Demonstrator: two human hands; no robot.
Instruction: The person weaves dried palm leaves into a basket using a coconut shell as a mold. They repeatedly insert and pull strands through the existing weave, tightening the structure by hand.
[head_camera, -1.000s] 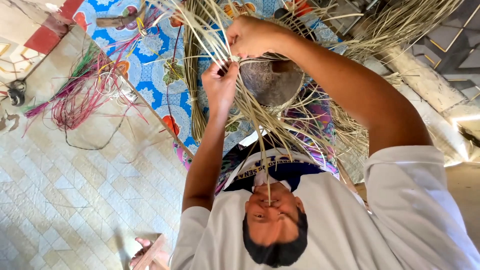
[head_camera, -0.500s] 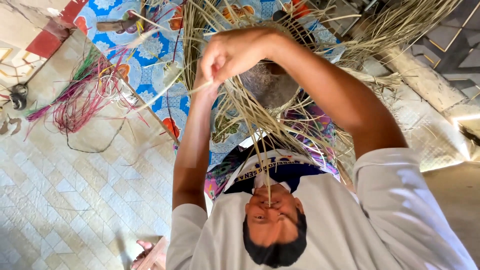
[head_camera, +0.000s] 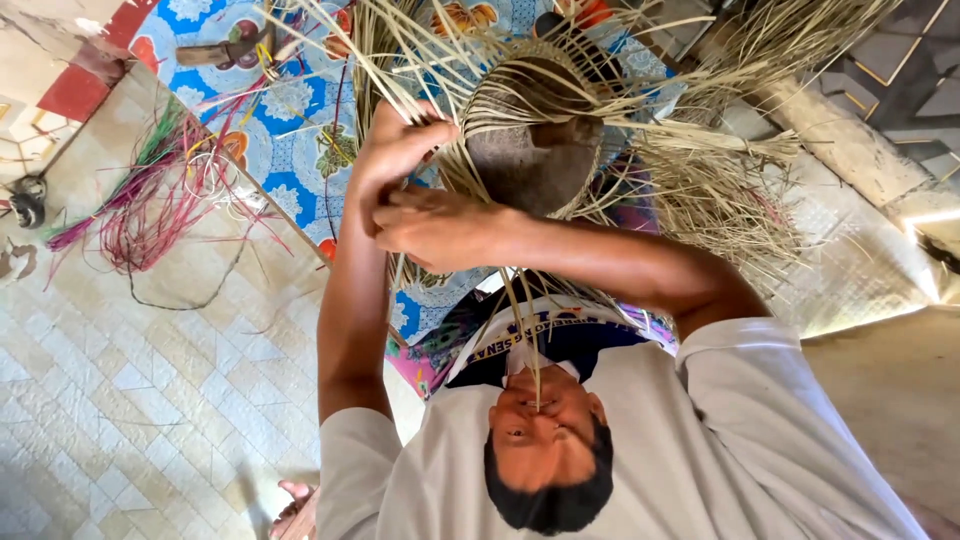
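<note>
- Pale straw makes up the half-woven basket (head_camera: 540, 130), held up in front of the person at approx. arm's length, above a blue patterned mat (head_camera: 290, 150).
- Left hand (head_camera: 400, 150): closed round a bunch of the straw strands (head_camera: 720, 190) at the basket's edge, thumb pressed over them; fingers wrapped, not spread.
- Right hand (head_camera: 440, 228): just beside and partly under the left hand, touching it. Fingers curled in on a few strands; the exact pinch is hidden by the knuckles.
- Basket, done part: the rounded bottom and a low band of wall look tightly woven, w/ horizontal rows visible round the dark centre.
- Basket, left to do (judgement): most of the wall. Long uprights fan out unwoven on all sides, esp. to the right, and no rim is formed. Approx. early-to-mid stage.
- Work point: the hands sit at the left side of the woven band, i.e. where the latest row meets the loose uprights.
- Surroundings: a bundle of pink and green dyed strands (head_camera: 150, 200) lies well apart on the tiled floor (head_camera: 120, 400), beside the mat; none of it is visibly worked into the basket.
</note>
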